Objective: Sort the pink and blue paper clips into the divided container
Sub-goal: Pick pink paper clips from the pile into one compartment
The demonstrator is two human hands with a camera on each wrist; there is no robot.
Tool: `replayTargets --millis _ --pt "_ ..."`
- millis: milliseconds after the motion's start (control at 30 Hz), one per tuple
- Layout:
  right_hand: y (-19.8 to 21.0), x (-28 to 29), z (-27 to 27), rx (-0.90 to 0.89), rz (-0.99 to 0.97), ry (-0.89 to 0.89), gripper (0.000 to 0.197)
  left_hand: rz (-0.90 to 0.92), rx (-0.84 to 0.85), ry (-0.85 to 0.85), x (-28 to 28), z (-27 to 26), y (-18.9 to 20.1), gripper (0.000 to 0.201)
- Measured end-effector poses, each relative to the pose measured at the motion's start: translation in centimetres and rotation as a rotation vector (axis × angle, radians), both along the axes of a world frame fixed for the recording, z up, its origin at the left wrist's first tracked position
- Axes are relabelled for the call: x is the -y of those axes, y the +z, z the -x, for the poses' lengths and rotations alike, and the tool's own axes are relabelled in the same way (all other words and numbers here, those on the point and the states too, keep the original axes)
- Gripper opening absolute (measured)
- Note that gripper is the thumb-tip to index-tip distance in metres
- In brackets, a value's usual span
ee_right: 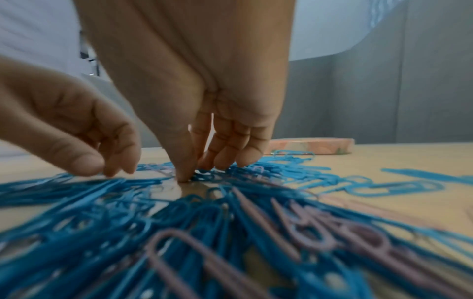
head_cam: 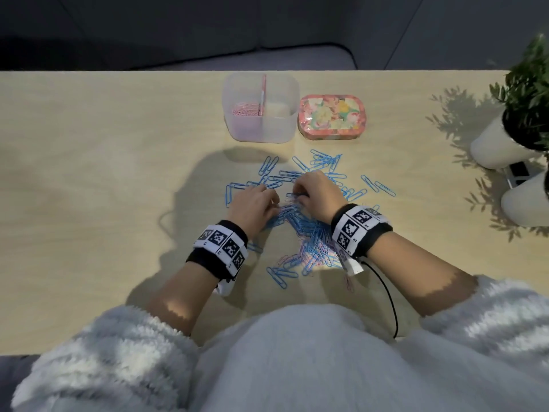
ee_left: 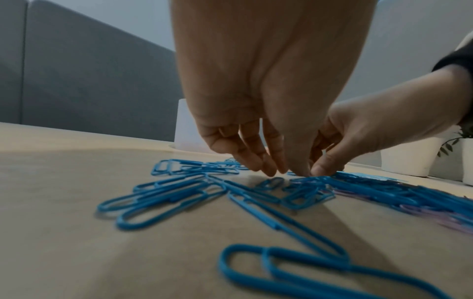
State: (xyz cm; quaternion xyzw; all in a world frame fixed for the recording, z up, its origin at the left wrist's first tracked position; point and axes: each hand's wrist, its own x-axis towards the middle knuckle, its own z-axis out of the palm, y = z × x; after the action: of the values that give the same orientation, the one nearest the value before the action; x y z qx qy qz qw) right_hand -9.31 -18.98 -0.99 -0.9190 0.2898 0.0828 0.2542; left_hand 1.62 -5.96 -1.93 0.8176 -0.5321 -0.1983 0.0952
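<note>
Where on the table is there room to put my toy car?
Bare table lies left of the divided container and the blue paper clips. It is crowded around both hands, and by the floral tin and white pots on the right.

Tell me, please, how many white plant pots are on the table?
2, both at the table's right edge: one pot farther from the person, the other pot nearer, cut off by the frame. More may be outside the view.
</note>
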Motion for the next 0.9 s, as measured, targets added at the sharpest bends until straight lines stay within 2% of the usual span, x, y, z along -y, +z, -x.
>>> replayTargets --millis 100,200,300,433,533,733,900 --pt "-0.1 0.8 0.8 0.052 -0.052 -0.121 0.015 -0.031 -0.003 -0.020 0.1 -0.2 -0.3 0.019" --pt "-0.3 1.2 1.4 0.112 0.038 -0.198 0.025 -0.019 -0.001 -0.025 0.1 -0.2 -0.7 0.017" --pt "-0.1 0.5 1.0 0.147 0.037 -0.075 0.022 0.026 0.008 -0.019 0.2 0.1 -0.9 0.018" --pt "-0.2 -0.8 0.2 0.064 -0.004 0.100 0.018 0.023 0.013 -0.027 0.5 0.5 -0.9 0.020" --pt "0.1 -0.6 0.0 0.013 -0.015 0.101 0.018 -0.008 0.003 -0.014 0.2 0.0 -0.9 0.016" --pt "-0.2 -0.3 0.7 0.038 -0.060 0.063 0.014 0.020 -0.104 0.089 -0.8 -1.5 -0.6 0.011" --pt "-0.7 -0.3 1.6 0.104 -0.107 0.044 0.017 0.033 -0.085 0.037 0.4 -0.2 -0.7 0.020"
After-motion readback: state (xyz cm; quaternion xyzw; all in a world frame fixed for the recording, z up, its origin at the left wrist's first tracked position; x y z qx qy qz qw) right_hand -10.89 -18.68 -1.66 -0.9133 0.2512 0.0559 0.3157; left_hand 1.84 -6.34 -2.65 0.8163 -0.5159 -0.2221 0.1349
